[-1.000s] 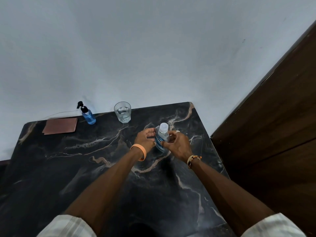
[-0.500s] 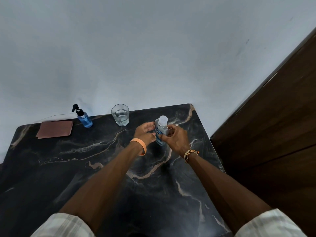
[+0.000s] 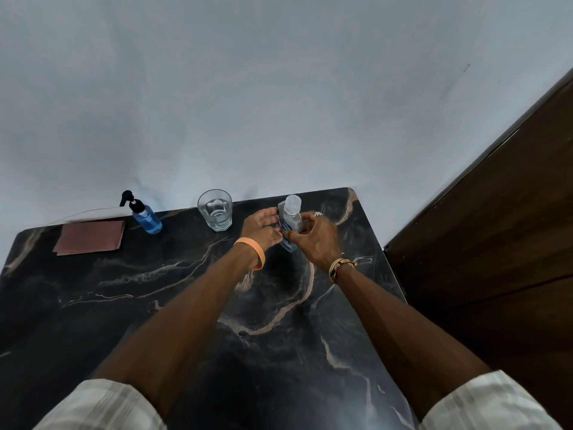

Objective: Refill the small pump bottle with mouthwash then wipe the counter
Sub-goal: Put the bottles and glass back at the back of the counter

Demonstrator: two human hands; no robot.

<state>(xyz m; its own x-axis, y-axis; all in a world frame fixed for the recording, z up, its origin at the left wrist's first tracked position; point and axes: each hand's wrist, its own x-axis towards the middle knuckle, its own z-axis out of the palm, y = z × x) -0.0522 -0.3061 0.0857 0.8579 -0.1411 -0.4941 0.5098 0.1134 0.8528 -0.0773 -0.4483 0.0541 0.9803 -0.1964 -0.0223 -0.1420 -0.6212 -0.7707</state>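
Mouthwash bottle [image 3: 290,224] is near far-right corner of counter [image 3: 173,308].

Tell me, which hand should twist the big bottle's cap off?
Probably the right hand: its curled fingers sit right by the cap, while the left hand holds the mouthwash bottle by its side.

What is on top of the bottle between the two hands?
A pale, see-through cap sits on the mouthwash bottle, closed. The left hand and right hand cover the lower body, so how full it is cannot be seen.
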